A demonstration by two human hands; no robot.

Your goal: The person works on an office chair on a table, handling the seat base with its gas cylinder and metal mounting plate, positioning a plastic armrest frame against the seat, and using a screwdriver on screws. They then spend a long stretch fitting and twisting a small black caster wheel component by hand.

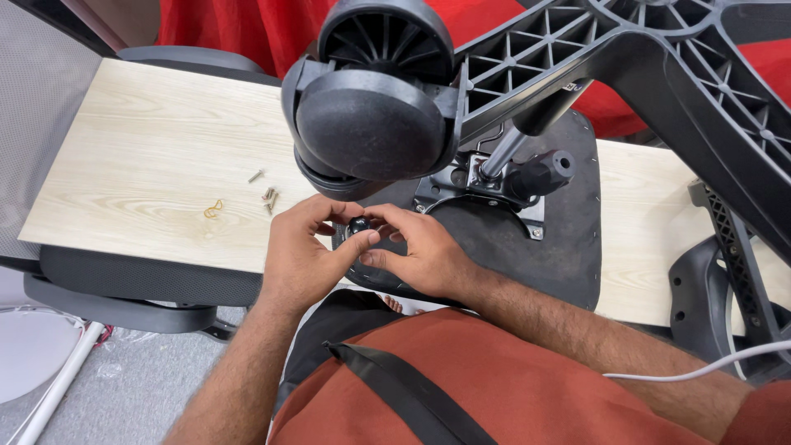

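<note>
A person's left hand (pixel 301 251) and right hand (pixel 424 255) meet at the near edge of an upturned office chair seat (pixel 527 247) lying on a pale wooden surface (pixel 148 156). The fingers of both hands are closed around a small black knob (pixel 359 227), probably a fastener, though it is mostly hidden. A large castor wheel (pixel 371 124) on the chair base (pixel 659 66) looms above. Loose screws (pixel 269 196) lie near the left hand. The step in hand looks like fitting this knob; next would call for careful turning or seating.
</note>
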